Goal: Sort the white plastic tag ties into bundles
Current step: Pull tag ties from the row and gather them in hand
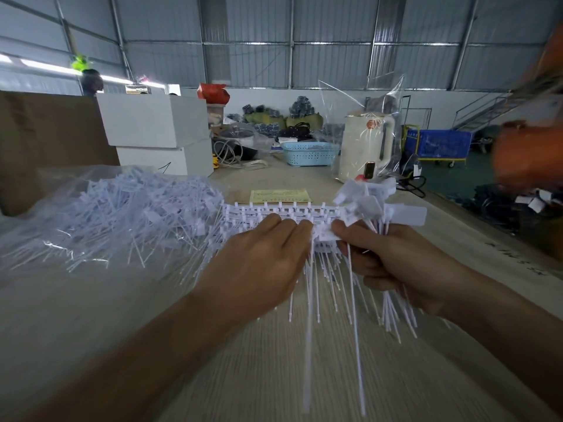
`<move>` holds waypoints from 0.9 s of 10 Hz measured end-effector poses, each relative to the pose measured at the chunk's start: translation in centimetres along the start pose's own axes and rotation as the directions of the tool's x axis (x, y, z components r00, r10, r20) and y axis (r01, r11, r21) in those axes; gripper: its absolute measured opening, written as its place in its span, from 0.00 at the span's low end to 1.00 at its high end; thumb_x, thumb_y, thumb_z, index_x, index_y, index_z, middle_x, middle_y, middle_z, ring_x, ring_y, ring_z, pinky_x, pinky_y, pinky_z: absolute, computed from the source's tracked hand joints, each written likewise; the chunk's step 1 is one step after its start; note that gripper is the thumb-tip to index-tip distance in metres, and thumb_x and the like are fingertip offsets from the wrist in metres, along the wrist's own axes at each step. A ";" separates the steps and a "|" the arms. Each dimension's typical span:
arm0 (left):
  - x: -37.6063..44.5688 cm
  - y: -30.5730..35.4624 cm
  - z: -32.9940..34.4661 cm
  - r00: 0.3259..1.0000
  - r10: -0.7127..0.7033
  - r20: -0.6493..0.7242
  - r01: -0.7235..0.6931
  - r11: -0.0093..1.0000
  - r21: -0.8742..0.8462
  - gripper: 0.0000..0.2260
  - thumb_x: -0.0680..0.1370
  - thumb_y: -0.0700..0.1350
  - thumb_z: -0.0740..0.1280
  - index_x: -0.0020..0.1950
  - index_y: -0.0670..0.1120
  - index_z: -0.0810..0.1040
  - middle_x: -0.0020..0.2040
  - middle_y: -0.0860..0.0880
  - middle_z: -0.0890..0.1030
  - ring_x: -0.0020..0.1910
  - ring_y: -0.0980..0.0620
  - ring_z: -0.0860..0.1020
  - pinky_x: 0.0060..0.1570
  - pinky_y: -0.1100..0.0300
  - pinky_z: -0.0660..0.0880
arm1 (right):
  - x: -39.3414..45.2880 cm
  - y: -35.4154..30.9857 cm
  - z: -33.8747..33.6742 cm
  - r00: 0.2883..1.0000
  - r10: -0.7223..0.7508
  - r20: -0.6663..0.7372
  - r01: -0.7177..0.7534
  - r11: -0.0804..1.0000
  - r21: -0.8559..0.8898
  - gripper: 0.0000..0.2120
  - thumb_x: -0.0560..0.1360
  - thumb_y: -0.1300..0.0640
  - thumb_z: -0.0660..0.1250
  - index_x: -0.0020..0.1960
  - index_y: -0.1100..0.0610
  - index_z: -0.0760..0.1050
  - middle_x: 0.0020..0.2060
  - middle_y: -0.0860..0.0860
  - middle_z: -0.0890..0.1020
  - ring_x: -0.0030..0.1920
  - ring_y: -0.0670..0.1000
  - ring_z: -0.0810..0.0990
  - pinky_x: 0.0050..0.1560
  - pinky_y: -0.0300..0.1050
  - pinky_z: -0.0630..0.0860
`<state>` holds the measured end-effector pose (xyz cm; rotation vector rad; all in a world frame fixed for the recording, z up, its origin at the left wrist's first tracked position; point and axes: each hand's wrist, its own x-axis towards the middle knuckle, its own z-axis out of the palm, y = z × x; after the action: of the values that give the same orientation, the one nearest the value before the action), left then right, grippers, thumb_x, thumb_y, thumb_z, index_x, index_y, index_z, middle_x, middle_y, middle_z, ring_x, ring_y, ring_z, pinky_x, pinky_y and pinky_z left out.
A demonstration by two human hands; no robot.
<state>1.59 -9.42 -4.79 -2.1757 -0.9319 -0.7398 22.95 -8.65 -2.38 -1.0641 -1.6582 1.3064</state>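
Observation:
A row of white plastic tag ties (283,213) lies across the table's middle, heads lined up and tails pointing toward me. My left hand (259,263) rests on this row, fingertips at a tag head. My right hand (399,266) grips a bundle of tag ties (374,202), its flat tags fanning up above the fist and the thin tails hanging below. The thumb and forefinger also pinch a tag head beside the left fingertips. A big loose heap of tag ties (128,208) sits on clear plastic at the left.
The wooden table (152,315) holds a yellow paper slip (278,196), a blue basket (309,153), a white kettle in clear wrap (364,147) and white boxes (155,123). A brown cardboard sheet (45,132) stands at far left. A blurred orange shape (527,153) sits at right.

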 end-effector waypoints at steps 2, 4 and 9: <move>-0.2 -0.1 0.1 0.996 -0.082 0.044 0.088 0.978 -0.188 0.08 0.75 0.33 0.68 0.51 0.41 0.80 0.42 0.45 0.80 0.39 0.47 0.77 0.30 0.51 0.77 | -0.3 -0.1 0.3 0.991 -0.113 -0.066 0.093 0.965 -0.246 0.16 0.73 0.40 0.69 0.34 0.50 0.77 0.23 0.44 0.73 0.22 0.42 0.71 0.25 0.33 0.66; -0.1 -0.1 1.2 0.966 -0.251 0.059 0.249 0.852 -0.461 0.08 0.80 0.41 0.62 0.50 0.40 0.80 0.44 0.46 0.82 0.42 0.45 0.79 0.40 0.49 0.77 | 0.0 0.4 -0.4 0.912 -0.410 -0.020 0.336 0.773 -0.539 0.19 0.80 0.43 0.64 0.44 0.59 0.78 0.24 0.47 0.68 0.23 0.44 0.63 0.26 0.34 0.60; 0.5 0.9 0.1 0.987 -0.068 0.144 0.120 0.912 -0.392 0.15 0.79 0.41 0.57 0.59 0.49 0.80 0.49 0.53 0.70 0.45 0.56 0.67 0.29 0.60 0.71 | 1.1 0.6 -3.3 0.898 -0.438 -0.037 0.263 0.602 -0.754 0.15 0.72 0.52 0.62 0.26 0.48 0.68 0.23 0.46 0.73 0.28 0.39 0.74 0.29 0.42 0.65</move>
<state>2.56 -9.63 -4.81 -2.5745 -1.0272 -0.9123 25.64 -6.45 -2.25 -1.1692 -2.1369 0.1920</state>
